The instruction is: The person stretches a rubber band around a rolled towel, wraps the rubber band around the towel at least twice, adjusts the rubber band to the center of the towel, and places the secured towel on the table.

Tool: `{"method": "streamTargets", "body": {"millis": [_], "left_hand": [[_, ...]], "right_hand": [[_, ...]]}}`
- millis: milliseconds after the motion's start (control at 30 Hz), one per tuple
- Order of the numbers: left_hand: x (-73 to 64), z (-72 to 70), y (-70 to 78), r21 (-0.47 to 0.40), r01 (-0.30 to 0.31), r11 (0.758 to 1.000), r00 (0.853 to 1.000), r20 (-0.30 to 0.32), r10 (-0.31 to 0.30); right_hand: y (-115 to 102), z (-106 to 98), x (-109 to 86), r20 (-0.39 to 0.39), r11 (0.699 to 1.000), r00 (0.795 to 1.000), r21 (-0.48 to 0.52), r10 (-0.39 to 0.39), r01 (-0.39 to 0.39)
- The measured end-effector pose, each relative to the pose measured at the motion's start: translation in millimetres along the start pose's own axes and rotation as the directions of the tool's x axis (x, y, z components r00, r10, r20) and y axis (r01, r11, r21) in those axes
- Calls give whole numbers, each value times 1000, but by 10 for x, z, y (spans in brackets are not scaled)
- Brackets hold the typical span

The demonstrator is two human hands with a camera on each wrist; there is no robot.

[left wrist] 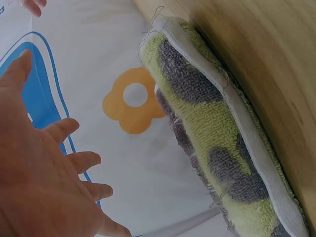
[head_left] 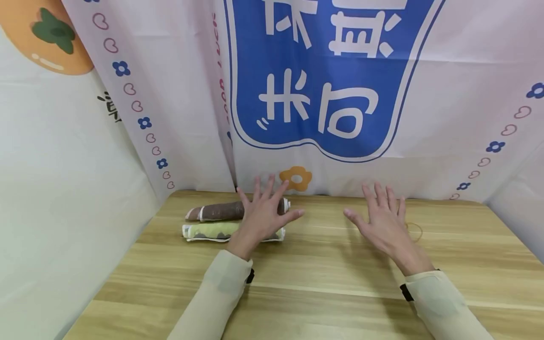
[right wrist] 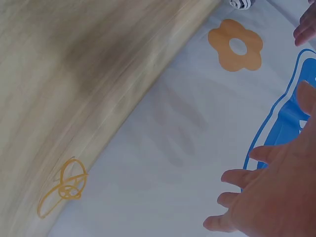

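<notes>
My left hand [head_left: 262, 218], fingers spread, hovers over two rolled towels at the left of the table; it holds nothing. The farther roll is a brown towel [head_left: 221, 211] with white ends. Nearer lies a yellow-green towel [left wrist: 207, 123] with grey patches and a white edge, its terry loops plain in the left wrist view. From the head view, my left hand hides part of both rolls. My right hand [head_left: 386, 229] is also spread and holds nothing. Thin yellow rubber bands [right wrist: 69, 191], loosely tangled, lie on the table just beyond it.
The wood-grain table [head_left: 306, 302] ends at a hanging white cloth [head_left: 442, 123] with a blue printed panel and an orange flower. Another white cloth [head_left: 63, 179] hangs along the left side.
</notes>
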State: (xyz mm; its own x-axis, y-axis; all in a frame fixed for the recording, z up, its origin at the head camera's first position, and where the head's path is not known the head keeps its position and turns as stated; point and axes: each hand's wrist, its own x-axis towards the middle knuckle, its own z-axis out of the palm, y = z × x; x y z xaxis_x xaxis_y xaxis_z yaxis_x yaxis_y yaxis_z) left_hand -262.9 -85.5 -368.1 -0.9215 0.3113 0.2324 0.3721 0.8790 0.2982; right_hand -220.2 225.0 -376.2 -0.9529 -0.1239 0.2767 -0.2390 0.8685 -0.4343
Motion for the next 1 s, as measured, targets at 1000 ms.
{"method": "streamTargets", "body": {"millis": [1000], "left_hand": [[-160,-87,-302,-54,-68,996,997,28,69]], "right_hand": [[223,-43,5,26,999,999,7,-37,37]]}}
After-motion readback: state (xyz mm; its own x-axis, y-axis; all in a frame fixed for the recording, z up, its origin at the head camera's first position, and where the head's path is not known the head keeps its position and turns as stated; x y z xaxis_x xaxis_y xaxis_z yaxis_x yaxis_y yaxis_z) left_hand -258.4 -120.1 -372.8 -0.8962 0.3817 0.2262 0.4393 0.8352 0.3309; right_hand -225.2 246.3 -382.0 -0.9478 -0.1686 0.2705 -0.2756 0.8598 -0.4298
